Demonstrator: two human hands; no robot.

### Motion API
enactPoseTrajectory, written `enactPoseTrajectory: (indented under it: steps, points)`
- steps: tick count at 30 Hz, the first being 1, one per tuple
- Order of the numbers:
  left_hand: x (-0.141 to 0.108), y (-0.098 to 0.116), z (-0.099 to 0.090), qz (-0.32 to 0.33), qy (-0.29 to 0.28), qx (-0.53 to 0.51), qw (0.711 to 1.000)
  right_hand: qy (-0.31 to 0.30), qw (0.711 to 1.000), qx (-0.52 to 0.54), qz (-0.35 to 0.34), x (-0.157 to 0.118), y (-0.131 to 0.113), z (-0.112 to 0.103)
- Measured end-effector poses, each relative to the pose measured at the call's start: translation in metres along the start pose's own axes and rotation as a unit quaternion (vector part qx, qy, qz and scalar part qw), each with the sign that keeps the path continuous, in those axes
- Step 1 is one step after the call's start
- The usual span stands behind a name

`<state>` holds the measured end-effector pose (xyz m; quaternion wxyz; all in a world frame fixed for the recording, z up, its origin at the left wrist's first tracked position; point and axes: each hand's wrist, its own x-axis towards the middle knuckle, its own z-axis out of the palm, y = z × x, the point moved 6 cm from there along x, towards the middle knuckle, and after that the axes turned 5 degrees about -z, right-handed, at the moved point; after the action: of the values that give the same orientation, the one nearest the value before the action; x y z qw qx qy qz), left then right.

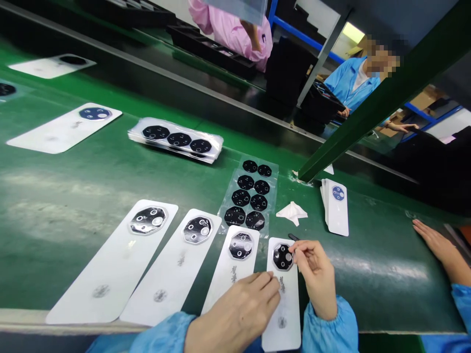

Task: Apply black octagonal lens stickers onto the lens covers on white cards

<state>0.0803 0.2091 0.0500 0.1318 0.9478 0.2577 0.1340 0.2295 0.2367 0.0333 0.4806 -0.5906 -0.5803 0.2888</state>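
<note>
A white phone-back-shaped panel with dark printed marks lies in front of me. Near its top is a black octagonal camera cover piece with round holes. My left hand lies across the panel's left edge, fingers curled together and fingertips on the surface. The thumb and fingers of my right hand are pinched at the octagon's right edge; what is between them is too small to make out. A small dark object shows just behind those fingertips. More similar panels lie in a row to the left, one partly under my left hand.
A clear sheet of black octagonal pieces lies beyond the panels, beside a crumpled white tissue. A stack of panels stands right, a bagged stack at the back. A green post slants up. Another person's hand rests at right.
</note>
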Motion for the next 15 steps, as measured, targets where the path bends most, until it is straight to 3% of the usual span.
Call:
enactPoseTrajectory:
  steps: [5,10,15]
  points:
    - [0.0,0.0,0.005,-0.003,-0.007,0.005,1.0,-0.006,0.985,0.145,0.095,0.003,0.014,-0.006]
    - [-0.002,0.001,0.009,0.0,-0.001,0.011,1.0,0.018,0.974,0.151,0.166,0.0,0.021,-0.008]
    - [-0.003,0.001,0.008,-0.001,-0.002,0.014,1.0,-0.082,0.982,0.096,0.142,-0.001,0.01,0.004]
